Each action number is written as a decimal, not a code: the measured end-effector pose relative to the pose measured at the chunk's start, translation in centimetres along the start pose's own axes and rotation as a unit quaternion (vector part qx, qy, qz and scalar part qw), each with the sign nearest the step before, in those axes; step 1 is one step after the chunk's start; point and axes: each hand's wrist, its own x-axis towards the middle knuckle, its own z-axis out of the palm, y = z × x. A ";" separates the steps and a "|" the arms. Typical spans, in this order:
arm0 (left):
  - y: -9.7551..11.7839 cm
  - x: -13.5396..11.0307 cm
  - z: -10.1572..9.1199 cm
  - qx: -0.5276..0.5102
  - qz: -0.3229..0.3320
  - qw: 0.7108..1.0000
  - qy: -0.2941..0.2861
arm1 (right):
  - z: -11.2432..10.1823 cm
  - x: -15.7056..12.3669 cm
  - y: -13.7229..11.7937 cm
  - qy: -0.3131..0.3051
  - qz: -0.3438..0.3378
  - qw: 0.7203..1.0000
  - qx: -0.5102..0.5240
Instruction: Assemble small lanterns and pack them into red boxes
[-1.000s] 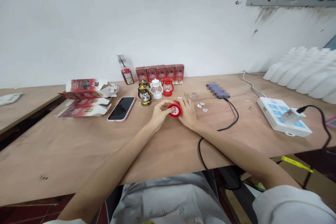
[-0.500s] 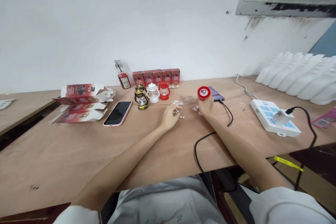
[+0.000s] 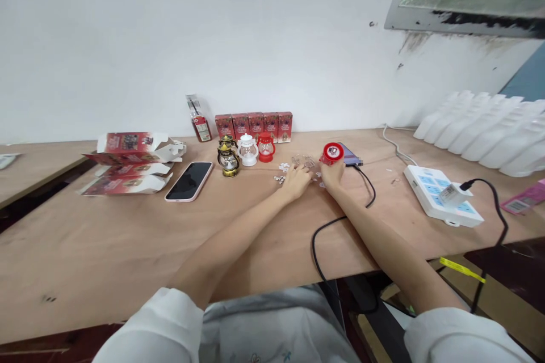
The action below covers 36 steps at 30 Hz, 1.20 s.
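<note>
My right hand [image 3: 331, 172] holds a small red round lantern part [image 3: 332, 153] up off the wooden table [image 3: 128, 238], its white face toward me. My left hand [image 3: 297, 180] rests on the table just left of it, fingers reaching among several small white and silver bits [image 3: 281, 173] scattered there. Whether its fingertips pinch one of them I cannot make out. Three toy lanterns stand behind: a gold and black one [image 3: 228, 159], a white one [image 3: 247, 149] and a red one [image 3: 265, 146].
A row of red boxes [image 3: 254, 124] lines the wall. Opened red cartons [image 3: 130, 161] and a black phone in a pink case [image 3: 189, 181] lie to the left. Another phone [image 3: 351, 154] with a black cable [image 3: 340, 221] and a white power strip [image 3: 443, 195] sit right.
My right hand lifted the red part from the table middle and carried it right. My left hand let go of it and moved to the small scattered bits.
</note>
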 end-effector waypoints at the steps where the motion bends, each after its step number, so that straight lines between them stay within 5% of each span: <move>1: 0.1 -0.4 -0.5 0.003 -0.003 1.000 0.009 | -0.1 -0.2 -0.3 -0.003 -0.013 1.000 -0.005; 6: 0.1 -5.8 -3.8 -0.014 -0.041 0.995 0.085 | -0.4 -2.9 -2.7 -0.073 -0.182 0.978 -0.071; 8: -0.4 -8.6 -5.0 -0.125 -0.071 0.977 0.156 | -0.1 -4.9 -3.9 -0.109 -0.223 0.964 -0.095; 14: -2.3 -12.3 -7.4 -0.393 -0.236 0.838 0.297 | 0.7 -9.6 -6.2 -0.238 -0.262 0.933 -0.064; 17: -2.8 -12.0 -8.3 -0.416 -0.246 0.805 0.344 | 0.6 -10.2 -6.3 -0.267 -0.256 0.928 -0.048; 30: -1.8 -11.9 -8.7 -0.432 -0.235 0.810 0.320 | 0.4 -10.3 -6.1 -0.296 -0.280 0.913 -0.036; 33: -1.5 -12.1 -8.7 -0.392 -0.211 0.837 0.318 | 0.4 -10.3 -6.1 -0.295 -0.293 0.909 -0.035; 36: -1.1 -12.5 -8.9 -0.284 -0.136 0.893 0.321 | 0.3 -10.3 -6.1 -0.294 -0.310 0.903 -0.035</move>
